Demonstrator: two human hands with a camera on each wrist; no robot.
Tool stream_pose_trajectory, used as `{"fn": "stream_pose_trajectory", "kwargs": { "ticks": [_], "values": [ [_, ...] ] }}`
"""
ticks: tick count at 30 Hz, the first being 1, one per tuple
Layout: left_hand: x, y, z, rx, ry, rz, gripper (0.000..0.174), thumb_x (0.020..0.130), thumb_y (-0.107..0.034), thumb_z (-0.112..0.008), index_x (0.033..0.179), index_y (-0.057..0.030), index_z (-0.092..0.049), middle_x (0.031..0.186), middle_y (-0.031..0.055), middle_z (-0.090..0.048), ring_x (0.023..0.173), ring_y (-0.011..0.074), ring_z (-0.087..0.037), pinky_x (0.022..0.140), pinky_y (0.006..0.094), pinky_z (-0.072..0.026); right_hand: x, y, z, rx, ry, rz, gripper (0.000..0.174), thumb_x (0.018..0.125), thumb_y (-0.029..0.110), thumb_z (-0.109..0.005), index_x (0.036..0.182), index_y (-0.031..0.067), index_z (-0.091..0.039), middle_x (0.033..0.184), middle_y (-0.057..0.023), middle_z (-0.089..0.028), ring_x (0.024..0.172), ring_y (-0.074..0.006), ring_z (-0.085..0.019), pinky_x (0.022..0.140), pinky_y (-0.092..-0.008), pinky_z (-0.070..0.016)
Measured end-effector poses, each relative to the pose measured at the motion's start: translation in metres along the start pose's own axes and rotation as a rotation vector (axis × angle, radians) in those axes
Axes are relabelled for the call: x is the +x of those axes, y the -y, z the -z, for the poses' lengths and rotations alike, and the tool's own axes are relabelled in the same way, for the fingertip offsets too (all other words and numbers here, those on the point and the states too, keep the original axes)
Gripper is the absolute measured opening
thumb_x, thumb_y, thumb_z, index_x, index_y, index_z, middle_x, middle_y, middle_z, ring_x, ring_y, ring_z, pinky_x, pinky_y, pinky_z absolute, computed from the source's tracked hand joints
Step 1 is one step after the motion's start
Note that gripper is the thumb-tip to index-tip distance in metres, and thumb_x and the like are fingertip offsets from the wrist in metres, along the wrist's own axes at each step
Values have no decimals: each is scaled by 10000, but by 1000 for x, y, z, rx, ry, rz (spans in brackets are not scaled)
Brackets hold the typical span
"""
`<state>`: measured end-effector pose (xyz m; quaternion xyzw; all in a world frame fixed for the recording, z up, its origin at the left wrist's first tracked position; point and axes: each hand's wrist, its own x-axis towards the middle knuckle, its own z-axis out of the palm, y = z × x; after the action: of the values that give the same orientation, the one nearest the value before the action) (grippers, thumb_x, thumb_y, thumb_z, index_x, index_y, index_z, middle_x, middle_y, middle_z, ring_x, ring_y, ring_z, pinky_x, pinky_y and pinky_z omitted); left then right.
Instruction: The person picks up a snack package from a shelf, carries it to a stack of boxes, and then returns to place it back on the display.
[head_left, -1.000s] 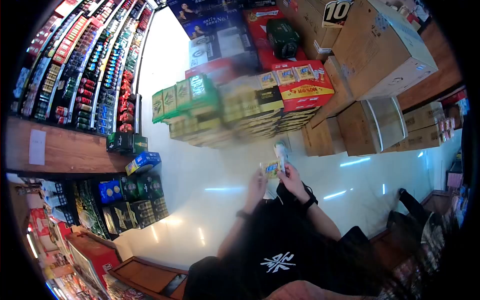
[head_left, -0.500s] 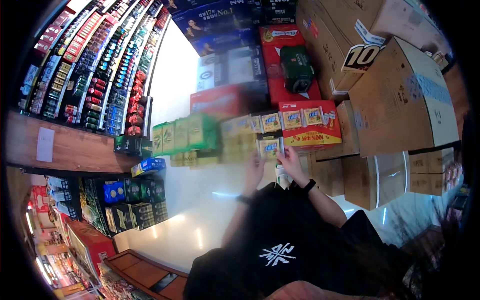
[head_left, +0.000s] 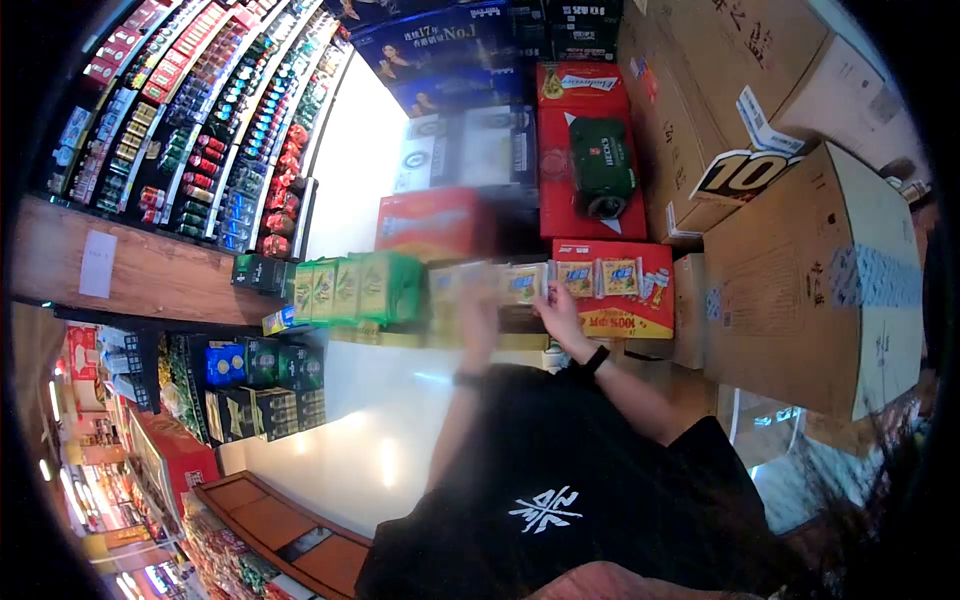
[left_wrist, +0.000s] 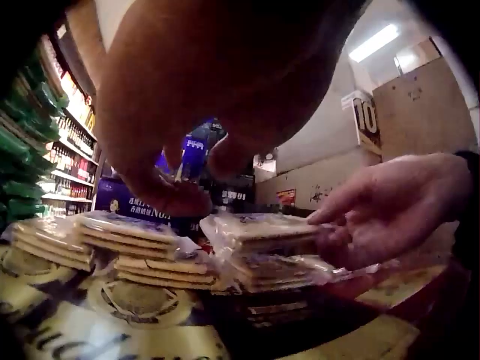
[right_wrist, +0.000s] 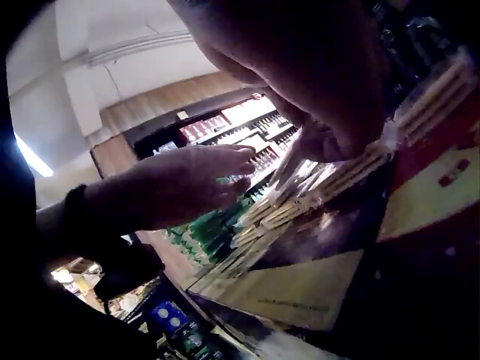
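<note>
Clear-wrapped packs of crackers lie in a row on top of the stacked cartons. My right hand (head_left: 563, 318) pinches the edge of one cracker pack (head_left: 524, 286), thumb on top, as the left wrist view shows; that pack (left_wrist: 262, 226) overlaps another cracker pack (left_wrist: 274, 270) below it. Blurred in the head view, my left hand (head_left: 480, 322) is just left of that pack. Its fingers (left_wrist: 169, 196) hang bent over the neighbouring packs (left_wrist: 124, 229) with nothing visible between them. From the right wrist, the left hand (right_wrist: 184, 184) appears with fingers extended.
Green-wrapped packs (head_left: 355, 288) stand to the left on the cartons. At right are a red and yellow carton (head_left: 640, 318) bearing more cracker packs (head_left: 620, 277) and tall brown boxes (head_left: 780, 290). Behind sits a dark green multipack (head_left: 602, 160) on red cartons. Drink shelves (head_left: 200, 130) line the left.
Both hands have moved forward from near the body to the cartons, bringing the cracker pack to the row. My left hand has come off the pack; the right still pinches it.
</note>
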<state>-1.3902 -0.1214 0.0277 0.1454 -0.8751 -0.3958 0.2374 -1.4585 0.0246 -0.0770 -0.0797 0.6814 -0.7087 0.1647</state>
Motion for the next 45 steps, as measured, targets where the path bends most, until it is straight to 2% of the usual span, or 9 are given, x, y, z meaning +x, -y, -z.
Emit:
{"fn": "stream_pose_trajectory", "kwargs": {
  "ticks": [3,5,8,11,20,26,32,41,45],
  "values": [
    [16,-5,-1,-93,108,124,499,851,-103,-589,1324,-43,-442,1411,261,-328,1242,405,-416,932,436,-444,10,-3,-2,-7,-11,0,318,893,59,-588,1163,2,-429,926,-66,-599,736,-105,-581,638,-244,-503],
    [20,35,-11,192,131,-69,519,837,-85,-581,1335,-70,-437,1415,260,-322,1257,421,-393,958,445,-427,13,6,-4,-52,-28,0,319,893,56,-586,1166,-3,-431,926,-72,-603,731,-110,-585,632,-244,-505],
    [25,61,-18,292,221,-65,538,815,-64,-577,1334,-94,-439,1407,257,-329,1255,428,-391,958,441,-433,13,25,-1,27,-26,-138,320,895,75,-591,1165,-12,-442,902,-77,-612,713,-112,-592,627,-244,-508],
    [30,20,-6,327,296,80,503,821,-84,-584,1308,-85,-459,1392,255,-344,1218,435,-424,932,455,-451,13,43,0,-65,54,-131,335,895,93,-596,1170,-22,-442,879,-76,-619,691,-116,-611,615,-243,-511],
    [22,24,-14,348,160,15,405,847,-119,-594,1239,-69,-508,1379,260,-356,1122,434,-504,906,447,-464,19,36,-4,-125,87,-96,326,880,108,-617,1156,-33,-516,780,-61,-623,594,-124,-625,511,-251,-501],
    [23,21,-10,342,175,-109,461,801,-134,-665,1233,-78,-514,1409,257,-316,1139,430,-496,889,440,-476,24,36,2,-369,114,-30,476,868,132,-634,1283,-23,-461,707,-73,-609,512,-138,-603,456,-266,-476],
    [23,6,2,308,281,15,533,749,-137,-717,1238,-104,-508,1414,242,-314,1218,421,-429,876,434,-489,19,51,4,-440,90,11,533,863,163,-645,1320,-7,-430,608,-58,-571,458,-140,-578,417,-284,-442],
    [18,12,-2,332,227,45,510,755,-110,-700,1229,-87,-513,1422,228,-319,1241,407,-418,992,422,-408,23,40,9,-405,153,-5,565,873,159,-630,1378,81,-391,570,-30,-534,412,-119,-539,383,-271,-427],
    [15,20,-2,225,209,66,507,746,-118,-709,1211,-66,-515,1388,228,-369,1225,401,-428,997,445,-391,17,75,6,-296,185,-176,564,876,159,-625,1383,94,-388,566,-19,-525,408,-105,-530,367,-259,-417]
  ]
}}
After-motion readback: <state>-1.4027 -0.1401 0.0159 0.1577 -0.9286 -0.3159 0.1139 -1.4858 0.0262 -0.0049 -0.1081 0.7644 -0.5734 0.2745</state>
